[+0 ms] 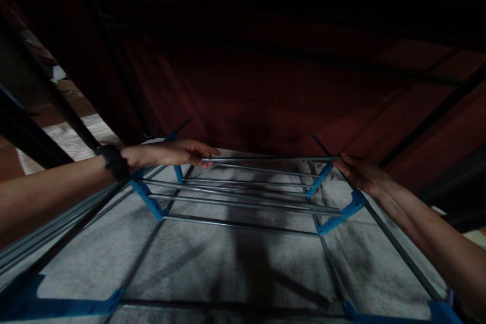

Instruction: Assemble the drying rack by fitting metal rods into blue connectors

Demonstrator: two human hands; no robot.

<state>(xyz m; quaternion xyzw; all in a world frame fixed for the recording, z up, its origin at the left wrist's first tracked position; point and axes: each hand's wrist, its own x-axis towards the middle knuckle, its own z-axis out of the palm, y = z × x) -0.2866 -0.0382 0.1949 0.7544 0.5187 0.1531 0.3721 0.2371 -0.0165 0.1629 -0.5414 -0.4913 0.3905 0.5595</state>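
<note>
A thin grey metal tube [266,159] runs crosswise between my two hands. My left hand [188,152], below a dark wristband, is closed with the tube's left end at its fingertips. At the other end, the fingers of my right hand [356,172] pinch the tube beside a blue plastic connector [321,179]. Both hands are over a rack of metal tubes joined by blue brackets. Nearer to me are another right bracket [341,216] and a left bracket [148,200], with several crossbars [243,224] between them. Part of the far left bracket is behind my left hand.
Loose grey tubes [56,228] lie along the left side. A pale grey cloth [197,268] spreads under the rack. Dark frame poles [429,121] and dark red fabric [258,96] stand behind. Blue brackets [72,306] are at the near edge.
</note>
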